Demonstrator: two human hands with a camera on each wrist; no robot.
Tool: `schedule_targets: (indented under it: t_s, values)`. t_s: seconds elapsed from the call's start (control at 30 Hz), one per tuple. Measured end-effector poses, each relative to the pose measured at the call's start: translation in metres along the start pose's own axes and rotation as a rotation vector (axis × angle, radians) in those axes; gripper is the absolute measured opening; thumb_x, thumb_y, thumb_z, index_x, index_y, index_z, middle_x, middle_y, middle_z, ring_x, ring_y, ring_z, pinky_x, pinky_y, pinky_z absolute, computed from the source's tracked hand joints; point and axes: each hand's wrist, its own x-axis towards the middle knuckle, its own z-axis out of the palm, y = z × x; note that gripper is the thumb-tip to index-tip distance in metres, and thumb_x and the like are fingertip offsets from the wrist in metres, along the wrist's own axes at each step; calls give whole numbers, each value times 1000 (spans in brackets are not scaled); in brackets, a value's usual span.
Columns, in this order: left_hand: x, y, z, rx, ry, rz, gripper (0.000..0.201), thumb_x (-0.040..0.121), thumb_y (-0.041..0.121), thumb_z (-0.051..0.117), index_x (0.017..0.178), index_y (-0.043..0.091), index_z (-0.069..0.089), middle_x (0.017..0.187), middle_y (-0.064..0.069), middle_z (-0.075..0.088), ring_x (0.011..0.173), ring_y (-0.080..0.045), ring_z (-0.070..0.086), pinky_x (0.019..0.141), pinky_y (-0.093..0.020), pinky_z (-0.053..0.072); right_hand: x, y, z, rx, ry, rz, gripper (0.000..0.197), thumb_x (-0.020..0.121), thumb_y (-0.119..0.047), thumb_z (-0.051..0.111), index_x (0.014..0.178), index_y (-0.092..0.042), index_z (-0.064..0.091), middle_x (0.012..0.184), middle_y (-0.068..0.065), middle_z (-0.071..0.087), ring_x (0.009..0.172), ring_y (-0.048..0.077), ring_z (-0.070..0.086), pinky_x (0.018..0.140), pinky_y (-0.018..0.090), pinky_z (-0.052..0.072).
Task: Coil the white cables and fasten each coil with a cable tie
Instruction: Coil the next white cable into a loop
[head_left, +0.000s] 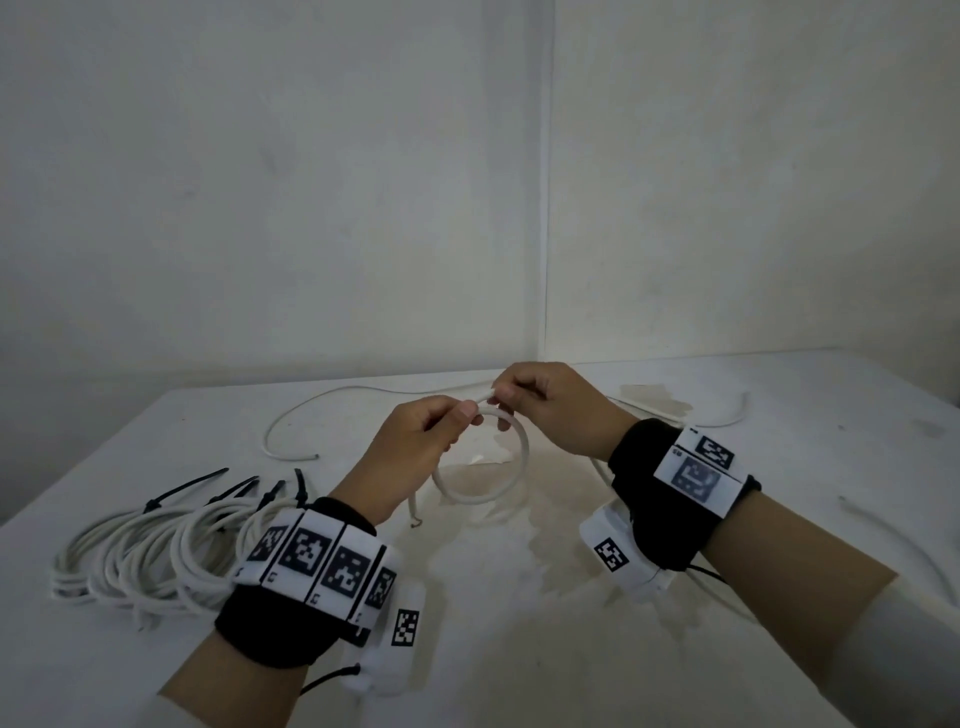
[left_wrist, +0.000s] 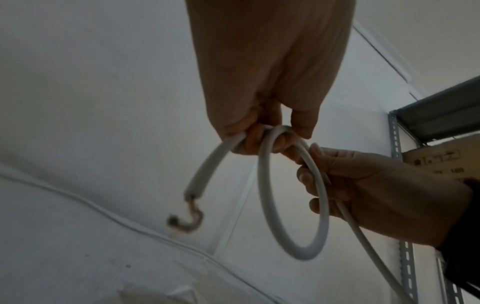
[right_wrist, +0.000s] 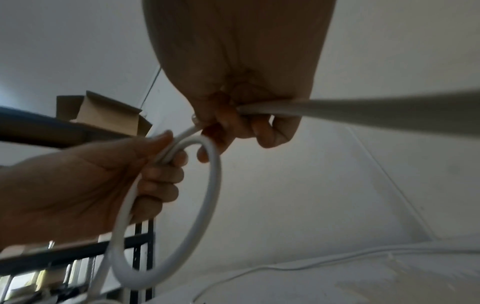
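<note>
So we've got a pile of tied coils (head_left: 156, 551) near left, both our left hand (head_left: 415, 447) and right hand (head_left: 550, 405) pinching the white cable (head_left: 511, 470) mid-air with just its first loop made, plus loose cables (head_left: 322, 410) far back still waiting.

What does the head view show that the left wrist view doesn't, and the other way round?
Only the head view shows the finished coils with their black cable ties at the table's left, and a loose cable lying farther back. Only the left wrist view shows the cable's bare hooked copper end, a metal shelf upright and a cardboard box. Both show the left hand and right hand gripping one white cable loop above the table.
</note>
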Motion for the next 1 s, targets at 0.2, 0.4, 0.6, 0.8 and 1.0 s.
schedule_targets:
  t_s: [0.2, 0.4, 0.6, 0.8, 1.0]
  values:
    - [-2, 6, 0, -70, 42, 23, 27, 93, 31, 51, 74, 20, 67, 60, 8, 48, 48, 4, 40, 51, -8, 33, -5, -17, -6, 101, -32, 31, 21, 97, -10, 41, 92, -2, 60, 77, 2, 60, 46, -6, 48, 50, 7, 35]
    - [1, 7, 0, -52, 35, 5, 33, 95, 30, 47, 87, 7, 69, 64, 6, 49, 59, -2, 43, 56, -8, 36, -7, -16, -5, 17, -38, 11, 27, 98, -19, 42, 77, -16, 59, 65, -2, 60, 72, 17, 54, 74, 33, 42]
    - [1, 11, 3, -100, 41, -18, 24, 96, 26, 47, 83, 21, 67, 68, 4, 51, 67, -7, 45, 56, -5, 37, -8, -17, -5, 81, -60, 63, 24, 97, -17, 42, 85, -12, 62, 67, -4, 64, 65, 6, 49, 63, 18, 37]
    - [2, 17, -4, -51, 16, -106, 29, 97, 25, 43, 94, 11, 68, 77, 1, 62, 72, -9, 55, 66, -17, 45, -6, -11, -6, -59, 96, 32, 35, 95, -12, 47, 62, -25, 51, 57, -7, 51, 44, -2, 43, 48, 8, 32]
    - [-4, 17, -21, -287, -147, -270, 14, 89, -5, 52, 87, 1, 64, 71, -8, 67, 62, -12, 66, 60, -18, 56, -8, 2, -3, -72, 207, 43, 27, 92, -7, 50, 67, -17, 55, 54, -6, 50, 45, -2, 46, 48, 7, 34]
